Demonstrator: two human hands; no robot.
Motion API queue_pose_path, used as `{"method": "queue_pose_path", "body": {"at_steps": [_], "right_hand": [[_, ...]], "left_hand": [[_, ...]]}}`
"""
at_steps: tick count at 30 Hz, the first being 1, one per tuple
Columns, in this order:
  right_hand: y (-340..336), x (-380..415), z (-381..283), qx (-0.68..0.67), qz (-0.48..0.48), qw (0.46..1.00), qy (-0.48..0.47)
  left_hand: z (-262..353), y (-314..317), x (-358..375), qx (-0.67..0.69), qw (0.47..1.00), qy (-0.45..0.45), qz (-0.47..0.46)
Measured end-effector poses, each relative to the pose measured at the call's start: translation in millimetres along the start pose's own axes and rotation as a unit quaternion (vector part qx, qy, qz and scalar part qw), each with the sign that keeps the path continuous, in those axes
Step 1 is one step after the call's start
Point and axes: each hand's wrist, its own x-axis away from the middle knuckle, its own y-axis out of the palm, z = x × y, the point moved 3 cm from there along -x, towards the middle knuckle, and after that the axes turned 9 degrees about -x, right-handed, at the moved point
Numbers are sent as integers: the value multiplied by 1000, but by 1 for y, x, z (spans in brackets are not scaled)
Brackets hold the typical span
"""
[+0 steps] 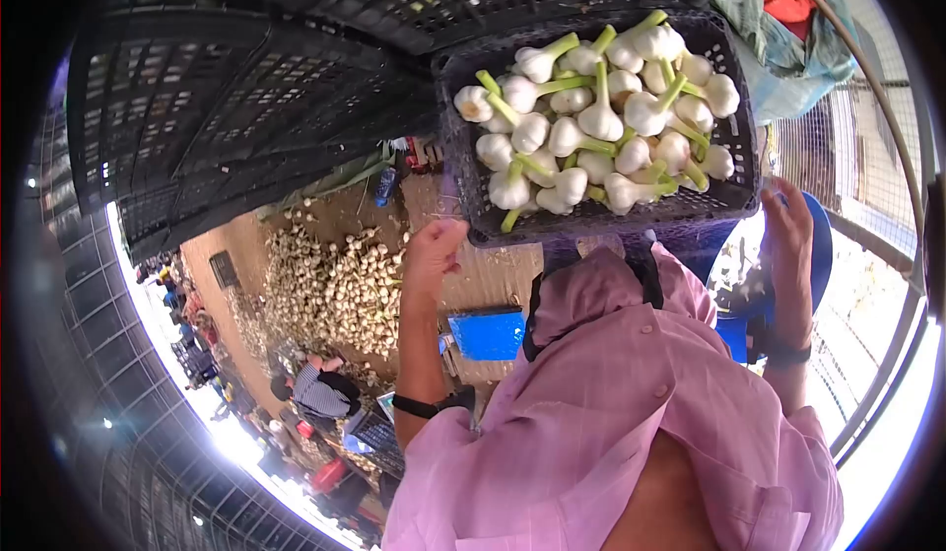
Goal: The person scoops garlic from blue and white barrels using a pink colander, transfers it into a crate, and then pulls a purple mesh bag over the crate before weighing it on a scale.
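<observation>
A black plastic crate [616, 228] full of white garlic bulbs [600, 117] with short green stems is at the upper middle. Beside its lower left corner is my left hand [436, 247], fingers curled in, with nothing visible in them. Near the lower right corner my right hand [787, 218] has its fingers loosely bent and apart, and holds nothing that shows. Whether either hand touches the crate is hard to tell.
Stacked black crates [236, 88] rise at the left and top. Below lie a large garlic pile [335, 290], a blue panel [487, 335] and a seated person in stripes [320, 393]. A blue round object [820, 255] and a cloth-lined bag [788, 68] are at the right.
</observation>
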Motion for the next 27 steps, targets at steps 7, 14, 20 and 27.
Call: {"method": "queue_pose_path", "body": {"at_steps": [7, 14, 20, 27], "right_hand": [[-14, -6, -15, -100, 85, 991, 4], [-27, -101, -37, 41, 79, 990, -106], [18, -92, 24, 220, 90, 941, -239], [49, -76, 50, 401, 180, 883, -164]], "left_hand": [[51, -14, -8, -137, 987, 73, -49], [131, -13, -18, -54, 993, 105, -30], [99, -56, -153, -17, 986, 116, 122], [115, -2, -219, -6, 996, 42, -74]]}}
